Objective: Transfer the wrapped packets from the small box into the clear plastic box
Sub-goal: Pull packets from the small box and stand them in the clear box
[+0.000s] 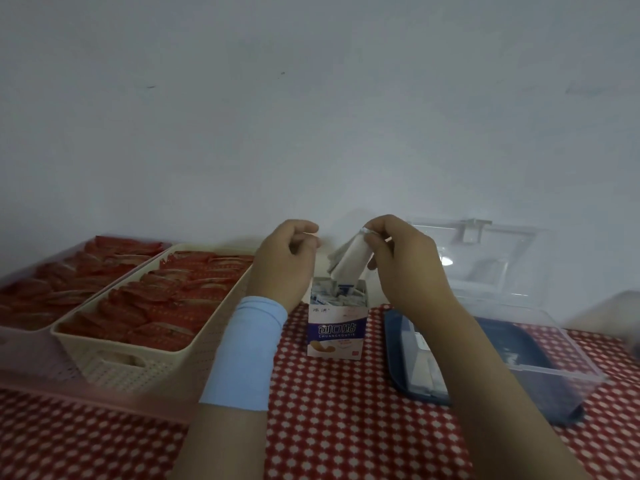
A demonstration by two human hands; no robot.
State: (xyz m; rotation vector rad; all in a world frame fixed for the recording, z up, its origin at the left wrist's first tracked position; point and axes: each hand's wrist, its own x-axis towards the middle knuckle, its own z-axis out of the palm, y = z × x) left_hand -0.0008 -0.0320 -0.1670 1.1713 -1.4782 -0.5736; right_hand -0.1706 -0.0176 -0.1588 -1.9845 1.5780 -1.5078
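The right hand [398, 261] pinches a sheaf of white wrapped packets [349, 259] just above the small white-and-purple cardboard box [335, 332], which is open and has more packets inside. The left hand [285, 259] curls beside the box top, and whether it holds anything cannot be told. The clear plastic box [554, 306] stands open to the right.

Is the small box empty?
No, the small box is packed with packets, and the right hand holds more above it.
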